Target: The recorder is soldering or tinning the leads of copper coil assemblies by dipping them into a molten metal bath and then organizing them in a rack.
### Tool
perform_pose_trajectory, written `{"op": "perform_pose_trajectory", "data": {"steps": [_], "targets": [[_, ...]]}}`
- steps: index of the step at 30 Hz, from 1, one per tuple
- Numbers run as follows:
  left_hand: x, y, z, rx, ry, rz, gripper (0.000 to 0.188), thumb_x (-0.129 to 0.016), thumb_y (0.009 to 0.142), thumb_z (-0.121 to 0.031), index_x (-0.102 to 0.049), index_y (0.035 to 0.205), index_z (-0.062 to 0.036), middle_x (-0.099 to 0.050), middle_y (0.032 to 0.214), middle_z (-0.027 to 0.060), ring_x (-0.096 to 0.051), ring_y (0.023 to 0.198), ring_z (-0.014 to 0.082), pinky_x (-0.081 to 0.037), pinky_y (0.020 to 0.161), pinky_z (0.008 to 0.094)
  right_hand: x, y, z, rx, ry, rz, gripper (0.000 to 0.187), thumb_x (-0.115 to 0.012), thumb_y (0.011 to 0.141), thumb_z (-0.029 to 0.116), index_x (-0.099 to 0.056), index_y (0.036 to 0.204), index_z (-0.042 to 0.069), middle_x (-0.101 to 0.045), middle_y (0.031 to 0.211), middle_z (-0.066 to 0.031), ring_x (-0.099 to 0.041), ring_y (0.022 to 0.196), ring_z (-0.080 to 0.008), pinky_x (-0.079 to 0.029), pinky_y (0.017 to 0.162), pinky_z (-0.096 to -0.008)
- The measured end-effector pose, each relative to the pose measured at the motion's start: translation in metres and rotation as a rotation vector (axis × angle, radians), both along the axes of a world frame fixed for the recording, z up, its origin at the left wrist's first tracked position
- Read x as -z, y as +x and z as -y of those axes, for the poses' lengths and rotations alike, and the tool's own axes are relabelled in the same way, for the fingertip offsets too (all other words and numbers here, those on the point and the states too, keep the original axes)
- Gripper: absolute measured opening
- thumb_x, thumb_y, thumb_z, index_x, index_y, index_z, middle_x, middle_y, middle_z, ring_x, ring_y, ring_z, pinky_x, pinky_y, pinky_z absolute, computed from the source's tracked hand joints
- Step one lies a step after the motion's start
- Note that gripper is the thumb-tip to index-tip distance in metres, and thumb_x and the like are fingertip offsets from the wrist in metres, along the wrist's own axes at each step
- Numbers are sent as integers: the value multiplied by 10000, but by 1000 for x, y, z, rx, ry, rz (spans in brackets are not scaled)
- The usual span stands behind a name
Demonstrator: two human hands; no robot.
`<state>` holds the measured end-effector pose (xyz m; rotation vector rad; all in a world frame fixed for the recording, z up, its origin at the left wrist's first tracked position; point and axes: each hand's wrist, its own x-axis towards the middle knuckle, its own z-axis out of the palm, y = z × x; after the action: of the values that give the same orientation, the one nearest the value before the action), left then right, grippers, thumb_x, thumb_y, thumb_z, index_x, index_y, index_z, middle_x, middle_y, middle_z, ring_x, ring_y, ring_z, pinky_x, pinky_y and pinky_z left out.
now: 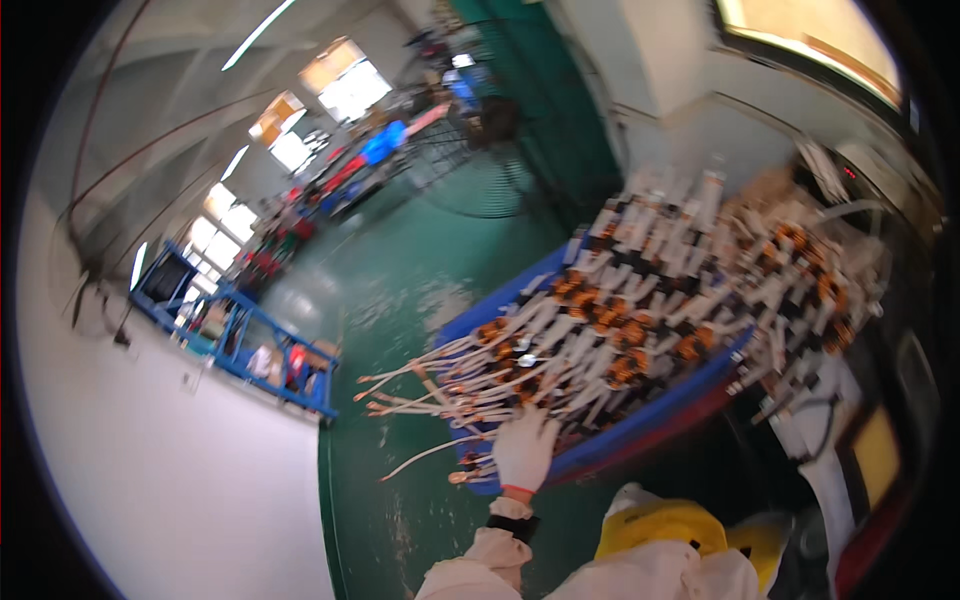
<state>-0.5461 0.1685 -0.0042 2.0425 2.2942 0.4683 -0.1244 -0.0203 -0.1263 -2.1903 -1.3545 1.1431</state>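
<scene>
My left hand (524,452), in a white glove with a red edge at the wrist, reaches onto the near side of a blue bin (600,455). Its fingers look stretched and slightly apart, touching the parts there; the tips are partly lost among them, and I see nothing clearly held. Heaped in the bin are many copper-wound coils (610,318) with white-sleeved leads. Some leads (415,405) stick out past the bin's left end, with copper-coloured tips. A dark band circles my left wrist. My right hand does not show.
More coils (800,265) lie piled to the right of the bin, by a machine with a red display (850,172). A large round fan (490,120) stands beyond the bin. At left are a white partition (180,450) and a blue metal rack (240,335). The floor (390,290) is green.
</scene>
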Motion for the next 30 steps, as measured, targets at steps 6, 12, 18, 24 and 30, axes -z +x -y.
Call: {"op": "perform_pose_trajectory", "data": {"steps": [6,12,18,24,30], "targets": [[9,10,0,49,98,11,312,-538,880,-301,-665,1033,-61,-641,1082,147,-588,898,368,-453,803,450,20,35,96,220,-57,115,271,-470,973,203,-537,1193,58,-590,1069,-204,-607,918,-340,-463,726,-394],[7,10,1,13,61,-9,327,-524,890,-294,-666,1049,-46,-633,1148,138,-593,986,339,-439,860,414,49,66,197,437,-135,206,265,-470,972,206,-563,1159,43,-613,1018,-211,-627,871,-334,-477,680,-386],[15,7,3,82,112,0,303,-512,898,-288,-668,1019,-58,-653,1082,124,-606,951,312,-447,793,409,87,104,337,584,-243,379,266,-471,970,210,-588,1125,28,-636,967,-218,-647,824,-329,-492,633,-379],[13,0,8,105,103,-42,311,-510,890,-300,-659,1013,-56,-651,1066,122,-611,951,309,-443,806,412,101,127,286,635,27,402,417,-437,985,318,-562,1226,1,-615,1113,-268,-593,999,-426,-493,794,-426],[17,-10,7,107,184,-27,329,-516,890,-315,-659,1011,-44,-660,1051,125,-618,943,313,-440,804,409,91,91,179,320,22,188,415,-357,997,360,-576,1198,70,-613,1116,-258,-573,1037,-428,-465,863,-457]]}}
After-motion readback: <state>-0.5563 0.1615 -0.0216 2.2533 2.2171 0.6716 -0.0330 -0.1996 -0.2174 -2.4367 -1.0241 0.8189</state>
